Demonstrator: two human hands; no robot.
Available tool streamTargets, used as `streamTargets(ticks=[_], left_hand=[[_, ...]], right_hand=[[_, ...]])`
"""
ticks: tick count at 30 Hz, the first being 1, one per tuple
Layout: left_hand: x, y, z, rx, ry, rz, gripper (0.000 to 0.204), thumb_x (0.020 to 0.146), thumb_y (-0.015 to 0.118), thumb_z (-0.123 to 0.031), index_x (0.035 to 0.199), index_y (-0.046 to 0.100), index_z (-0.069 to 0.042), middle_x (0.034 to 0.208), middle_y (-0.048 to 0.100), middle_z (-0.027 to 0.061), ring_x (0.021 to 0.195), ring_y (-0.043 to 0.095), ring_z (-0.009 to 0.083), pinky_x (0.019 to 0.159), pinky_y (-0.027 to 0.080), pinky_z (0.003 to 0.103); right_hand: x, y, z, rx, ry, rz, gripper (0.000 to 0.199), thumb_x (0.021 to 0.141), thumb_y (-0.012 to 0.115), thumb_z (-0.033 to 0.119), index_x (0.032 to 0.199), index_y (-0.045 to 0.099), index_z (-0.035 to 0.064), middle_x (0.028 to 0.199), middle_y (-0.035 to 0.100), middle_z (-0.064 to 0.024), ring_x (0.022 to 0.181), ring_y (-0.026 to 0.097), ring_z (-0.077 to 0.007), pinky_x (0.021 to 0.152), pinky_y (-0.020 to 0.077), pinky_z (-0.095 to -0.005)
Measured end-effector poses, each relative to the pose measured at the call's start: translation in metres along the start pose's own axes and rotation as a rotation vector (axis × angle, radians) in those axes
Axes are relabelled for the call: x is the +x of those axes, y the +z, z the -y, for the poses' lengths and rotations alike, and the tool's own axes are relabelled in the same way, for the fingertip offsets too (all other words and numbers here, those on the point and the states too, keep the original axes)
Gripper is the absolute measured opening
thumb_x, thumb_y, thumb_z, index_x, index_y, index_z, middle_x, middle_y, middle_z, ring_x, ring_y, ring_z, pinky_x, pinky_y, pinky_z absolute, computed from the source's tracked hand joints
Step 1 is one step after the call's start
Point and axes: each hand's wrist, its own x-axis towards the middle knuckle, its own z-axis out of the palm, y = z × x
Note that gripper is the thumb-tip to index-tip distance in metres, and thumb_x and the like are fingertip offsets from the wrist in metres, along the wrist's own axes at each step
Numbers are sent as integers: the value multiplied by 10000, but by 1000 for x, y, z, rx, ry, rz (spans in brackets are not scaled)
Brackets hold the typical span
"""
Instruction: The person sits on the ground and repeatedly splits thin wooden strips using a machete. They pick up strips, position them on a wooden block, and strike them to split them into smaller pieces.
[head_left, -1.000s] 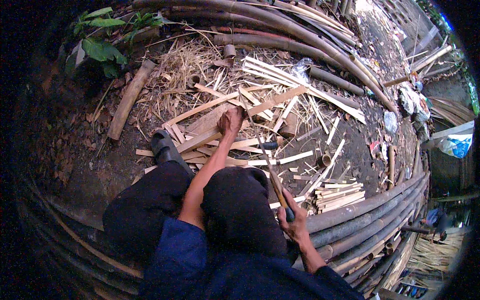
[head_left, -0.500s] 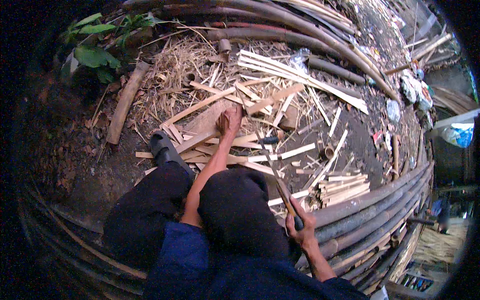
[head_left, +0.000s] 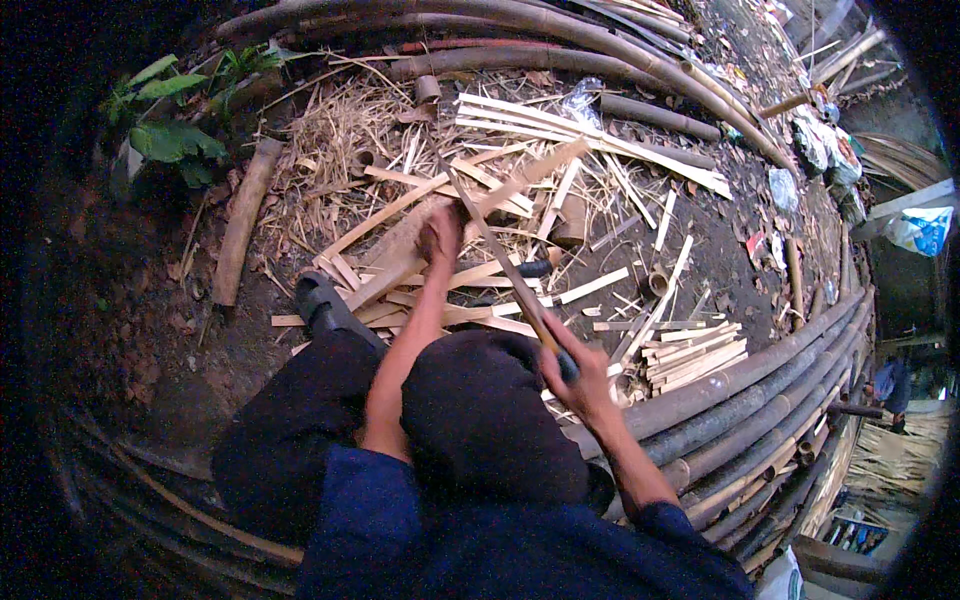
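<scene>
My right hand (head_left: 582, 378) is closed round the handle of a handsaw (head_left: 512, 275). Its long, narrow blade slants away to the far left, across a pale bamboo strip (head_left: 540, 170) just right of my left hand. My left hand (head_left: 441, 236) is closed on that strip, pressing it down over a light wooden block (head_left: 395, 243). Blade and hand hide the exact contact between saw and strip. A tool with a black grip (head_left: 535, 269) lies among split strips right of my left hand.
A stack of short cut strips (head_left: 695, 355) lies at the right, beside stacked bamboo poles (head_left: 700, 408). Long pale strips (head_left: 600, 140) lie beyond, before more poles (head_left: 600, 75). A bamboo log (head_left: 248, 220) and leafy plant (head_left: 175, 140) are at the left. My sandalled foot (head_left: 325, 305) is near the block.
My right hand has pushed the saw forward and to the left, so its blade reaches farther past the strip. My left hand keeps its grip. The whole view has shifted slightly.
</scene>
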Motion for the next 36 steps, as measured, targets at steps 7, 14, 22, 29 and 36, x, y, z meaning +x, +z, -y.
streamTargets(ticks=[7,14,22,29,36], left_hand=[[38,-37,-22,-52,-196,81,430,819,503,-450,893,653,-54,898,649,209,790,599,459,667,454,532],[12,-1,-4,-20,-31,-33,374,858,476,-374,881,630,-34,824,626,243,740,594,421,628,442,502],[42,-54,-29,-24,21,-72,483,901,343,-370,725,561,23,692,569,248,605,575,411,526,394,480],[6,-31,-17,-164,-153,-99,534,896,383,-437,745,598,29,703,597,231,597,584,398,543,413,481],[-24,-46,-29,-24,206,112,530,922,396,-429,847,622,44,759,589,285,743,599,423,656,428,499]], right_hand=[[-25,-20,19,85,-25,14,475,805,567,54,1276,522,22,1057,655,-203,879,684,-230,775,502,-297],[45,28,-14,-48,7,-36,506,819,637,217,1309,509,200,723,634,-192,559,628,-321,510,461,-402],[-73,-43,-6,49,-10,13,504,772,625,101,1269,544,77,1066,659,-176,805,698,-258,717,540,-314],[23,35,-29,-70,96,-71,452,813,655,277,1244,565,179,862,657,-214,601,654,-296,545,505,-372],[7,-10,-19,158,59,-495,426,872,597,224,1264,552,63,710,639,-103,549,533,-104,551,460,-264]])
